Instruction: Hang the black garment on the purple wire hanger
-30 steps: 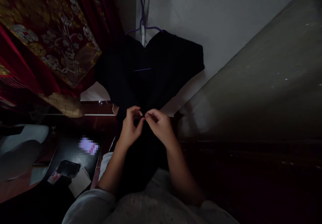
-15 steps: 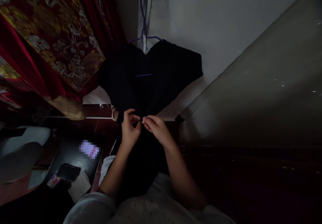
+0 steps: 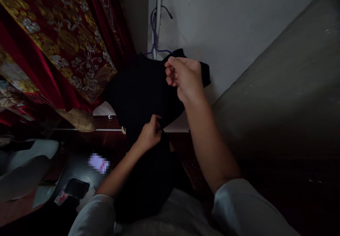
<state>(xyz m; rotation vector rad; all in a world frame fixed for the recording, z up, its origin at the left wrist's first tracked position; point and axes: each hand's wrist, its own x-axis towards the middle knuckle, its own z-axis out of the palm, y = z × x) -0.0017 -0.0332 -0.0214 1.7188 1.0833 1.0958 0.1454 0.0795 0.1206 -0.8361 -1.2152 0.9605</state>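
Observation:
A black short-sleeved garment (image 3: 138, 87) hangs on a purple wire hanger (image 3: 153, 27) against the wall. Low on its front, around the waist, my left hand (image 3: 151, 133) is closed with curled fingers on the dark cloth. My right hand (image 3: 184, 75) is raised in front of the garment's right shoulder, thumb and fingers pinched together. Whatever is in that pinch is too small or too dark to make out. Folds and edges of the black cloth are hard to see in the dim light.
Red cloth with gold and silver embroidery (image 3: 71, 34) hangs at the left. Below it, a black table (image 3: 77, 165) carries a lit phone screen (image 3: 98, 163), a dark flat object (image 3: 77, 188) and a small colourful packet (image 3: 61, 197). A large grey slanted surface (image 3: 278, 105) lies at the right.
My right hand has moved up and away from my left hand, from the waist to shoulder height. The garment's open V neckline and the hanger's lower bar no longer show.

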